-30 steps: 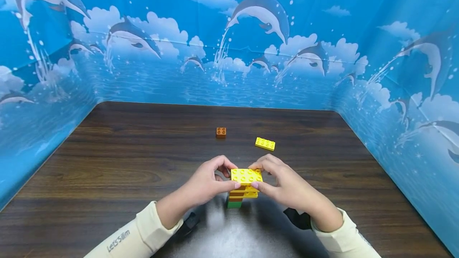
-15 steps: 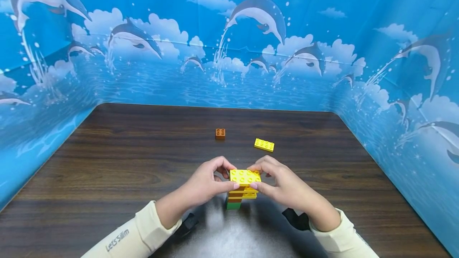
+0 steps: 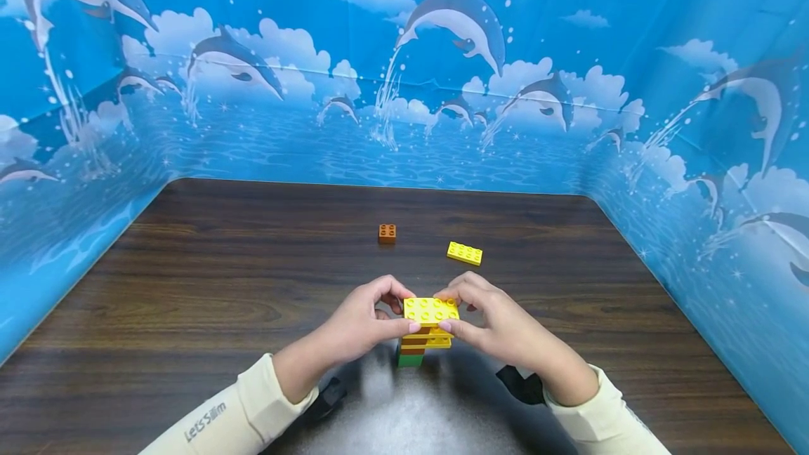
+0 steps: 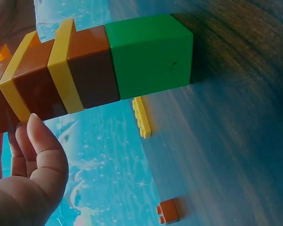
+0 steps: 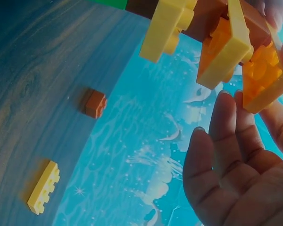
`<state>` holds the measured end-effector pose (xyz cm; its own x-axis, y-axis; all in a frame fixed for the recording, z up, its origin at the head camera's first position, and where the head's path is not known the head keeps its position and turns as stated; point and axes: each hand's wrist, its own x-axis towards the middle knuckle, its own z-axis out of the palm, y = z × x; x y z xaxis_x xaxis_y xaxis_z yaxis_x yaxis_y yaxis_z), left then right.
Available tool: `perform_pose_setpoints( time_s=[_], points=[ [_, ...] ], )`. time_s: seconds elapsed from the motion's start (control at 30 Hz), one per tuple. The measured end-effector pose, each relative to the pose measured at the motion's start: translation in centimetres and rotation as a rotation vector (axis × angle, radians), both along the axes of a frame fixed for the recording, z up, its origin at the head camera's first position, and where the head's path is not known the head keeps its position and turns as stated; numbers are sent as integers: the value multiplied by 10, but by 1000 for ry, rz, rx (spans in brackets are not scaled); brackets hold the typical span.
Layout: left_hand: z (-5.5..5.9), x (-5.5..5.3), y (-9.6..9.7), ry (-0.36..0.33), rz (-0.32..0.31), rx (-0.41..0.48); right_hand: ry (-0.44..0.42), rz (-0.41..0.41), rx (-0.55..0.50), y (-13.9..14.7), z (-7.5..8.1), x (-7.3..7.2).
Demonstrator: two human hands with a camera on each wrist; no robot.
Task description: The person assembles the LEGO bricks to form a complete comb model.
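A tower of toy building bricks stands upright on the table. At its foot is a green brick, and above it brown bricks alternate with flat yellow bricks that stick out to the right. The top yellow brick shows its studs upward. My left hand pinches its left end between thumb and fingers. At the right end my right hand does likewise, thumb on the near side and fingers behind. The right wrist view shows the yellow bricks' overhanging ends and hollow undersides.
Beyond the tower, a loose small brown brick and a loose flat yellow brick lie on the dark wooden table. A blue dolphin-print curtain borders the table's back and sides.
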<state>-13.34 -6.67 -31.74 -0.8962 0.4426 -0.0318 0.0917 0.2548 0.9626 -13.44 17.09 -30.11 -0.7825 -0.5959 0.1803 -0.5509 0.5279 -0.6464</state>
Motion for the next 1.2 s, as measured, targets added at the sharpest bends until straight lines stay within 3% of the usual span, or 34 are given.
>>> perform_pose_setpoints(
  time_s=[0.17,0.37,0.67,0.8,0.93,1.2],
  points=[
    [-2,-1,-1,-2,-3,23,-17,12,-44,0,-5,-2],
    [-2,-3,0,-38,-1,30,22,3,-68,-1,-8,-1],
    [-2,-16,-9,-12,-111,28,52,-24,-61,-4,-6,2],
    [-4,-23,-15,-27,-122,44,52,-33,-46,-5,-8,4],
    [-5,-37,-23,-39,-44,50,64,-46,-29,-5,-8,6],
    [-18,-82,-35,-92,226,63,70,-51,0,-6,-9,8]
  ],
)
